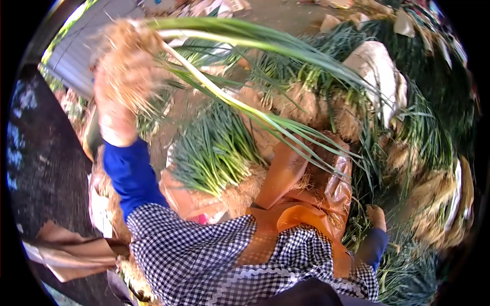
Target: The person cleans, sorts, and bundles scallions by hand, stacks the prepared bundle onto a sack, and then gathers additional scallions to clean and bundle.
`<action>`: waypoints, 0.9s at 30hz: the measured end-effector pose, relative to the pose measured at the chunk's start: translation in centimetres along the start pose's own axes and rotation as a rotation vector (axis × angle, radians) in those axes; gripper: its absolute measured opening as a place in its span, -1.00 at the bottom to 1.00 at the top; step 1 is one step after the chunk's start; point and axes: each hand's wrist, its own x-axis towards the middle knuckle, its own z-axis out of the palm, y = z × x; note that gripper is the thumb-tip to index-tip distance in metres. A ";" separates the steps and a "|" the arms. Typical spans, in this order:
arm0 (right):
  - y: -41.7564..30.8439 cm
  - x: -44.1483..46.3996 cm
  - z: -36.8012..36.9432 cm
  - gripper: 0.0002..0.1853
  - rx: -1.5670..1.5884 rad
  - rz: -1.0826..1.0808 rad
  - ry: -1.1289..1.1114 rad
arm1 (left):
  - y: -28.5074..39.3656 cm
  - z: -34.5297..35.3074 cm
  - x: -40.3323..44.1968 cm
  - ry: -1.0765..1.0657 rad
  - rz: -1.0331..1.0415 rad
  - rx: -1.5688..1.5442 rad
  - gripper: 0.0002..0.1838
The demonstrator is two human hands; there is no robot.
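My left hand (116,94) is raised at the upper left, closed around the root end of a few long green onions (219,92). Pale, hairy roots (127,41) bristle over the fingers, smeared by motion, and the green leaves stretch to the right across the view. Low on the right, my right hand (376,218) is beside loose leaves (360,224), its fingers curled; what they hold, if anything, is hard to make out. Between my arms, a bundle of green onions (217,150) lies with its roots toward me.
An orange-brown plastic apron (291,176) covers my lap. More green onion bunches (306,71) lie ahead and to the right, with a whitish sack (375,71) among them. At the left is a dark panel (46,168), with brown cloth (76,252) below it.
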 end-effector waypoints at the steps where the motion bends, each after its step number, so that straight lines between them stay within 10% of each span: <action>1: 0.1 0.4 0.4 -0.51 0.066 0.055 -0.034 | 2.4 -0.8 -0.1 -0.008 0.028 0.030 -0.56; 5: 1.6 1.5 0.8 -0.49 -0.008 -0.072 -0.096 | 8.5 -2.3 -1.1 0.016 0.171 0.260 -0.59; 10: 2.2 1.1 -0.1 -0.55 0.337 0.080 -0.234 | 7.5 -5.1 -2.7 0.482 0.368 0.683 -0.63; 15: 2.8 -0.1 -1.8 -0.56 0.042 0.101 -0.227 | 1.5 -12.0 -6.9 0.912 0.303 0.813 -0.67; 23: 1.8 -5.2 -1.8 -0.60 0.217 0.012 -0.209 | -28.6 -24.3 -26.9 0.782 -0.224 -0.380 -0.65; 25: 4.7 -4.5 -1.0 -0.62 0.142 0.029 -0.248 | -34.4 -20.6 -29.4 1.233 -0.743 -0.198 -0.60; 27: 7.8 -3.8 -0.8 -0.62 0.198 0.056 -0.281 | -41.7 -23.2 -34.7 0.641 -0.616 0.125 -0.59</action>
